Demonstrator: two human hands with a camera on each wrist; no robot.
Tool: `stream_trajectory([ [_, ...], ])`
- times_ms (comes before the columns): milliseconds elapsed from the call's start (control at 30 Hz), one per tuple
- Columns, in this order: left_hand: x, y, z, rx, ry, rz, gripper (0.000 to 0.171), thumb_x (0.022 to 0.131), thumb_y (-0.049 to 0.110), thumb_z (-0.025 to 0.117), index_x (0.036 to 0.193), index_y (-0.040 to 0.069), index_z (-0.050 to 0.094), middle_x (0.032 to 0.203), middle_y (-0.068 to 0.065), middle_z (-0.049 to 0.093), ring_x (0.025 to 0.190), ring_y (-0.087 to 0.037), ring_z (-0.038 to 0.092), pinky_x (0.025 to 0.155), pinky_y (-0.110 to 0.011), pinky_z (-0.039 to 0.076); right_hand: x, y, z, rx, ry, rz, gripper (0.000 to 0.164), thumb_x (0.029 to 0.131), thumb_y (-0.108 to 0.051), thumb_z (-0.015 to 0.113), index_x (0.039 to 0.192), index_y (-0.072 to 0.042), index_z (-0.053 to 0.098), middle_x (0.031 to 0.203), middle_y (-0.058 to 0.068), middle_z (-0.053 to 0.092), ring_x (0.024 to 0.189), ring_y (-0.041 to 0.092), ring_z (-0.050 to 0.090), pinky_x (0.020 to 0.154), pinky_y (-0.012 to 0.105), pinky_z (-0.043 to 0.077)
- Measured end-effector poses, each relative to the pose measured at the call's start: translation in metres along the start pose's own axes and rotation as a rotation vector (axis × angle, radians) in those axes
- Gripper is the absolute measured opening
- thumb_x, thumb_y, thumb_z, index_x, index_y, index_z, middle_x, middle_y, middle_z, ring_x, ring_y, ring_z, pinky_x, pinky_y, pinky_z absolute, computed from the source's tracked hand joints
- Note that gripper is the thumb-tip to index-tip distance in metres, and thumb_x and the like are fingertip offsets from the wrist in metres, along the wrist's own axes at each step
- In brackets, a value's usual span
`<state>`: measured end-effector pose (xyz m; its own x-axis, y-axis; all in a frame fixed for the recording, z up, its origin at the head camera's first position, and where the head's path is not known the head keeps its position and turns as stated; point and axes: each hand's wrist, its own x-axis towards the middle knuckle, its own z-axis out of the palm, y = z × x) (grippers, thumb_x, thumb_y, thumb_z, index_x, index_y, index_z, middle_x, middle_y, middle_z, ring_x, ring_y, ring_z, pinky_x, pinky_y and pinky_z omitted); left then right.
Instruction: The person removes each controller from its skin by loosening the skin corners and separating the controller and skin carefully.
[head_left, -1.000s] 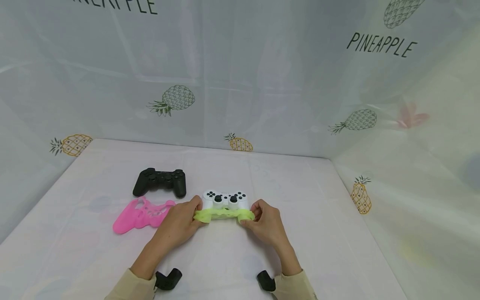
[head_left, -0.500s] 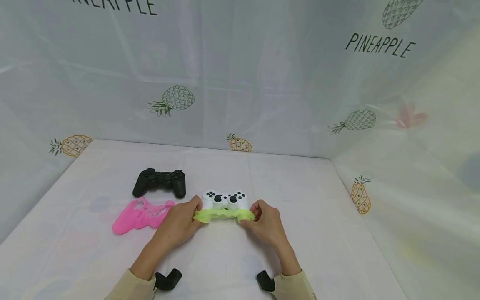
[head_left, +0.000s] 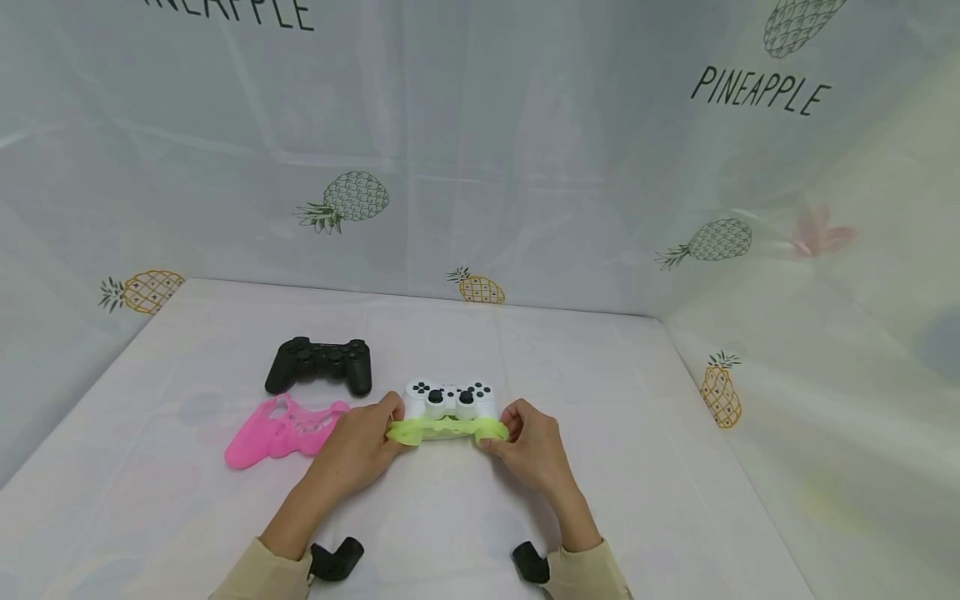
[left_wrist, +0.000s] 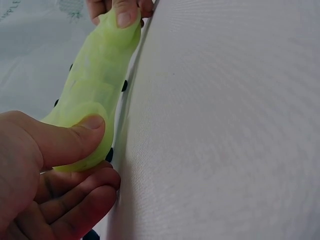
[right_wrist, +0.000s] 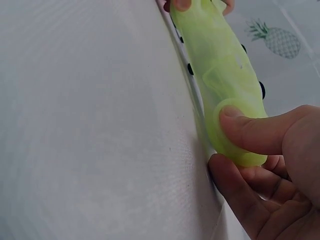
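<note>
A white game controller with black thumbsticks lies near the middle of the table. Along its near side, over the grips, stretches a translucent yellow-green silicone controller cover; the buttons and sticks stay bare. My left hand pinches the left end of the cover, and my right hand pinches the right end. In the left wrist view the left thumb presses on the rounded end of the cover, fingers beneath. The right wrist view shows the same hold, the right thumb pressing the cover's other end.
A black game controller lies at the back left. Just nearer is a pink silicone controller cover, partly behind my left hand in the head view. Pineapple-print sheeting rises behind the white table.
</note>
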<state>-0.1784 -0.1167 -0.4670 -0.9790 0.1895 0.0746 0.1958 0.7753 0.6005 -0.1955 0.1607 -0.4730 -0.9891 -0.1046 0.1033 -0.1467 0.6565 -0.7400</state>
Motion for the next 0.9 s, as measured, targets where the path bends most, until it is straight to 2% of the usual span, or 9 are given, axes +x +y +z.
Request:
stream_trajectory([
  [900,0.0006,-0.0009,0.0001,-0.009,0.006,-0.002,0.032,0.089,0.016,0.087,0.107,0.017,0.06,0.071,0.005,0.051,0.067,-0.014,0.049,0.064,-0.03,0.044,0.0002,-0.002,0.0029,0.006,0.012,0.02,0.037,0.078,-0.015,0.096,0.092,-0.01,0.062,0.078,-0.002,0.061,0.07,0.013,0.054,0.064,0.025,0.045],
])
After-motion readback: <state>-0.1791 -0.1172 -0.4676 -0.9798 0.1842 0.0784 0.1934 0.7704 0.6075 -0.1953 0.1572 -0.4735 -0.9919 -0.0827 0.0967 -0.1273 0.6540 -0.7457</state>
